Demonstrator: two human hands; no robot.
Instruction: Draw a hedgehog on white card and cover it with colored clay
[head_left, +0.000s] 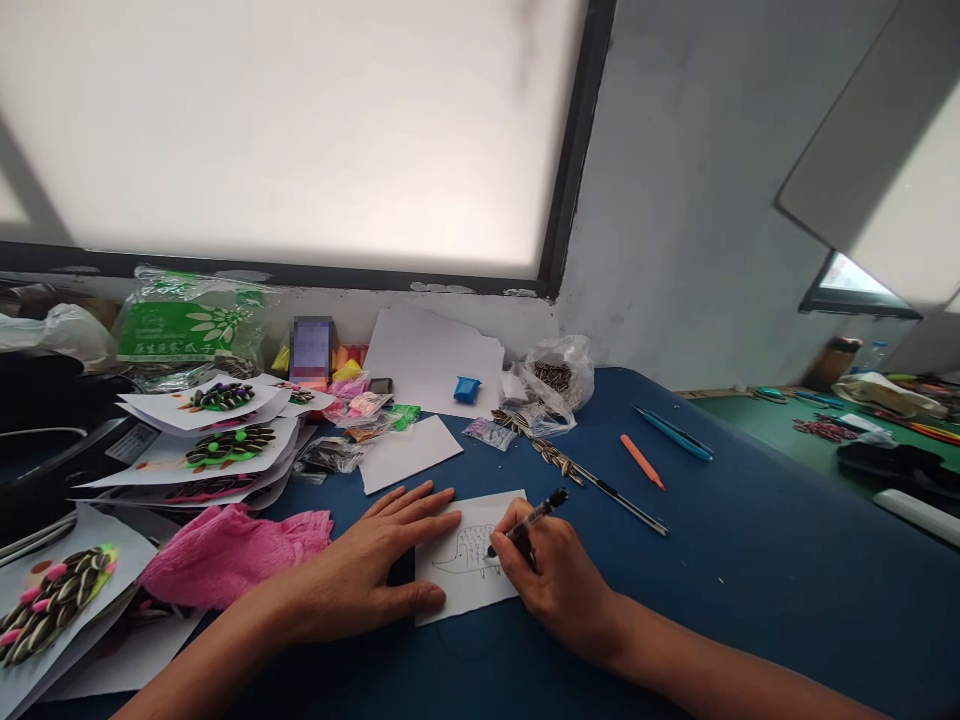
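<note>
A white paper sheet (480, 595) lies on the blue table, bearing a line drawing of a hedgehog (471, 550) with a pointed snout, small legs and wavy marks across its back. My left hand (375, 560) rests flat with fingers spread, its fingertips and thumb on the sheet's left edge. In my right hand (559, 575) is a black pen (546, 508), pinched between thumb and fingers. The pen's tip meets the drawing at the hedgehog's rear, and the fingers cover part of that side.
To the left are stacked cards (217, 460) with sunflower-seed hedgehogs and a pink cloth (240, 550). Blank paper (412, 455), clay packets (367, 405) and a bag of sunflower seeds (555, 375) sit behind. Rightward lie tweezers (622, 505), an orange marker (642, 461) and a blue pen (675, 433).
</note>
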